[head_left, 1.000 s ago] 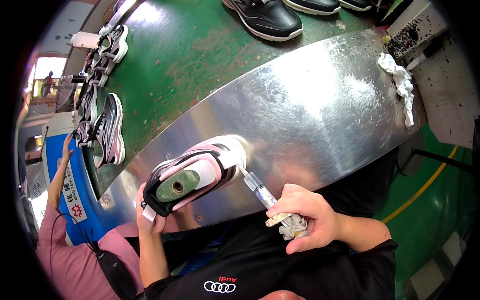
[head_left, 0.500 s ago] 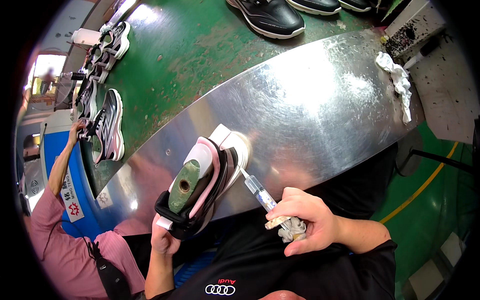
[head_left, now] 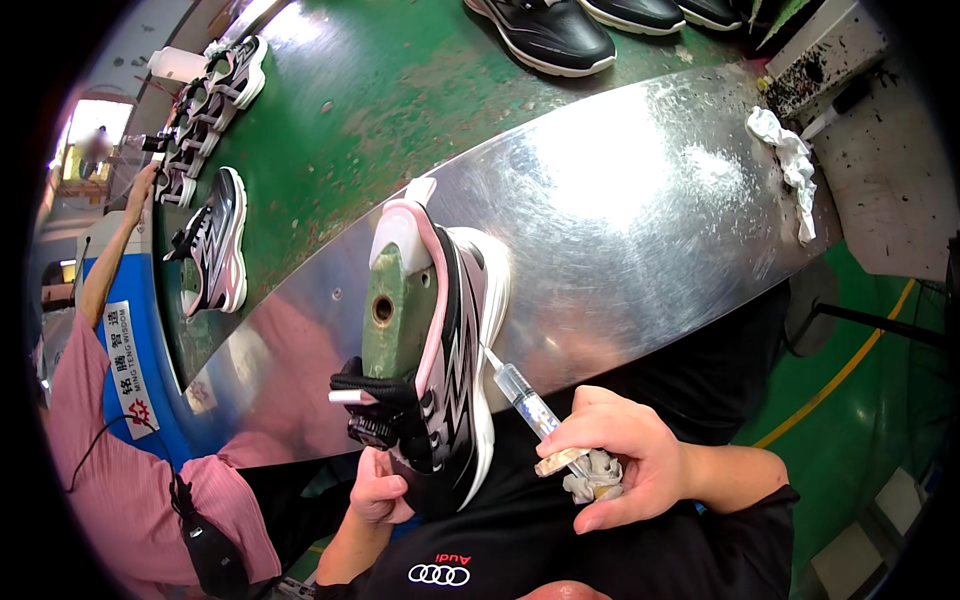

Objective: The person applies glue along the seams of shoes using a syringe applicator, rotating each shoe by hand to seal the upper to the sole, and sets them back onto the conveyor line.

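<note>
My left hand grips the toe end of a black, white and pink sneaker mounted on a green last, its heel pointing away from me over the shiny metal table edge. My right hand holds a clear syringe together with a small wadded cloth. The syringe's needle tip touches the sneaker's white sole edge on its right side.
Several more sneakers stand on the green conveyor, at the far left and along the top. A white rag lies at the table's right end. A person in a pink shirt works at my left.
My left hand has turned the sneaker from lying sideways to heel-away, with the last's top facing up. The right hand with the syringe has barely moved.
</note>
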The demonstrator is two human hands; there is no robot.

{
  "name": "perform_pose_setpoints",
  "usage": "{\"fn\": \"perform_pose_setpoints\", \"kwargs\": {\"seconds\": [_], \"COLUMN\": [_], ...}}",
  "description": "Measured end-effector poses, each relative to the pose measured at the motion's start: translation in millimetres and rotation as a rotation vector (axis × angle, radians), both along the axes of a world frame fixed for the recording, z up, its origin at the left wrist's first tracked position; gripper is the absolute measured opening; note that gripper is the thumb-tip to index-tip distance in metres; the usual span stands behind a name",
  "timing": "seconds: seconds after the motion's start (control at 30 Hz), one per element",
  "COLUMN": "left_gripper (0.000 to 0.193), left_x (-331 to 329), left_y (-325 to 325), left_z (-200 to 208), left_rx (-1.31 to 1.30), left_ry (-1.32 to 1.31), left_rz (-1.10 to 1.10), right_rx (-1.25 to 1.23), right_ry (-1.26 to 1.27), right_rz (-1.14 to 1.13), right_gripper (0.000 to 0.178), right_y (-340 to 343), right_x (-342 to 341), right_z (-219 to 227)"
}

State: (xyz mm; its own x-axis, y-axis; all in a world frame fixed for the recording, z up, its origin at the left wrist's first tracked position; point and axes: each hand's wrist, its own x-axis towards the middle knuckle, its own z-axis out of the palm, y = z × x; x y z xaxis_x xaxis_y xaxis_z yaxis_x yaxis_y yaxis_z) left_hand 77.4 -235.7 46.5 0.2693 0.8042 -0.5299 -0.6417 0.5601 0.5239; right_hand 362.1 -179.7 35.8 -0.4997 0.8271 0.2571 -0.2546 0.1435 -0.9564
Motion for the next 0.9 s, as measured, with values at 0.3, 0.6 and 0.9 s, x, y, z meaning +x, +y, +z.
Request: {"fn": "perform_pose_setpoints", "kwargs": {"seconds": [0.3, 0.6, 0.9], "left_gripper": [0.080, 0.070, 0.053], "left_x": [14.6, 41.3, 79.5], "left_y": [1.2, 22.5, 48.3], "left_z": [-10.4, -24.5, -39.4], "left_rx": [-0.071, -0.072, -0.016], "left_ry": [-0.241, -0.607, -0.690], "left_rz": [-0.064, -0.236, -0.385], "right_rx": [-0.045, -0.081, 0.035], "right_ry": [-0.096, -0.165, -0.319], "right_rz": [0.125, 0.146, 0.096], "right_gripper": [0.056, 0.056, 0.059], "right_y": [-0.9, -14.4, -28.2], "right_x": [16.2, 46.4, 68.3], "right_z": [34.6, 71.8, 104.4]}}
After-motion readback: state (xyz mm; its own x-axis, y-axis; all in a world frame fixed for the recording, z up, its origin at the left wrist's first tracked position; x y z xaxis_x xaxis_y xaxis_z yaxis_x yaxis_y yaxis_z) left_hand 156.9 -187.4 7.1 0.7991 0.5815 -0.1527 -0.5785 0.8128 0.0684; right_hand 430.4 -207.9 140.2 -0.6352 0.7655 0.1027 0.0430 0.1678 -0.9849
